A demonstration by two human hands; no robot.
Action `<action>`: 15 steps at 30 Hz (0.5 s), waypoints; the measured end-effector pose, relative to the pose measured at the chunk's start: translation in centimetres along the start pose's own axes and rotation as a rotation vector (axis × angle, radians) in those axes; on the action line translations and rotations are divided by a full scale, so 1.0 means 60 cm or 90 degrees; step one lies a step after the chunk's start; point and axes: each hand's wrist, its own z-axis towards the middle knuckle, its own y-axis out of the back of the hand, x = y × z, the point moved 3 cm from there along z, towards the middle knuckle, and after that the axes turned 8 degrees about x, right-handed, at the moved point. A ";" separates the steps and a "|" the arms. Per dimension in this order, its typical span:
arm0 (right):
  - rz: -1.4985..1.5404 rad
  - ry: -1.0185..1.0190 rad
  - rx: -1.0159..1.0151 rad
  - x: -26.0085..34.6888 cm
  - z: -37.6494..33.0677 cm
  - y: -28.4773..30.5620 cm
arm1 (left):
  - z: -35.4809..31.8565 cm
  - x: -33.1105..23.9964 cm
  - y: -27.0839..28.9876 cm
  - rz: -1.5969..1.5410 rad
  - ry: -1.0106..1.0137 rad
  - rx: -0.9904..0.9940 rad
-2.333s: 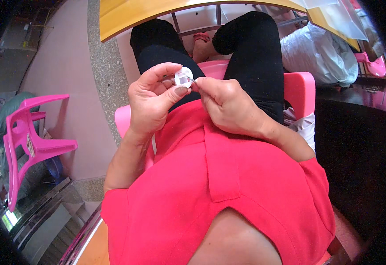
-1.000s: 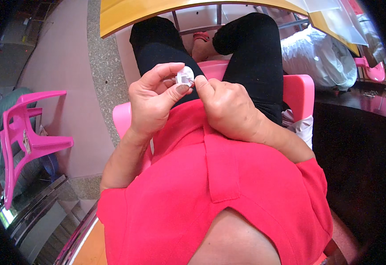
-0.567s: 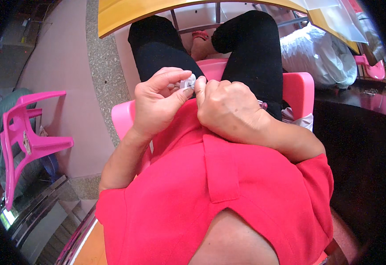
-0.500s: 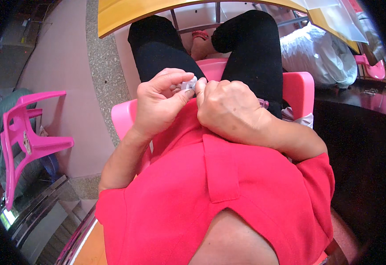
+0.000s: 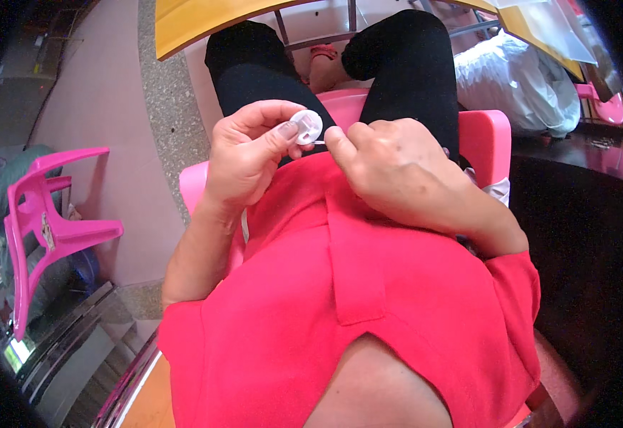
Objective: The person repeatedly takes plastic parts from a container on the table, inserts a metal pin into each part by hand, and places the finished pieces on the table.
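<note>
Over my lap, my left hand (image 5: 251, 146) pinches a small round white plastic piece (image 5: 309, 127) between thumb and fingers. Its flat face, with small slots or cut-outs, is turned up toward me. My right hand (image 5: 397, 158), closed and with its back upward, is just to the right of it. From that fist a thin pale shaft (image 5: 319, 143) reaches to the lower edge of the white piece. It looks like the shaft of a screwdriver; the handle is mostly hidden inside my fingers. Whether the tip touches the piece, I cannot tell.
A yellow table edge (image 5: 215, 27) crosses above my knees. I sit in a pink plastic chair (image 5: 484, 143). At the right lies a stuffed white bag (image 5: 515, 85) beside a dark, shiny surface (image 5: 565, 214). Another pink chair (image 5: 44, 221) stands at the left.
The white piece has turned from edge-on to show its round face. My right hand has moved slightly right, away from it, uncovering the thin shaft. The purple handle end behind it is now mostly hidden.
</note>
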 end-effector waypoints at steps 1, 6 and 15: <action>0.017 -0.008 -0.029 0.001 -0.004 0.006 | -0.001 -0.002 0.001 0.000 0.000 -0.001; 0.032 -0.035 -0.073 0.005 -0.009 0.017 | -0.005 -0.007 -0.003 -0.025 -0.027 0.020; -0.042 -0.035 -0.072 0.013 0.005 0.010 | -0.007 -0.011 -0.012 0.129 -0.029 -0.007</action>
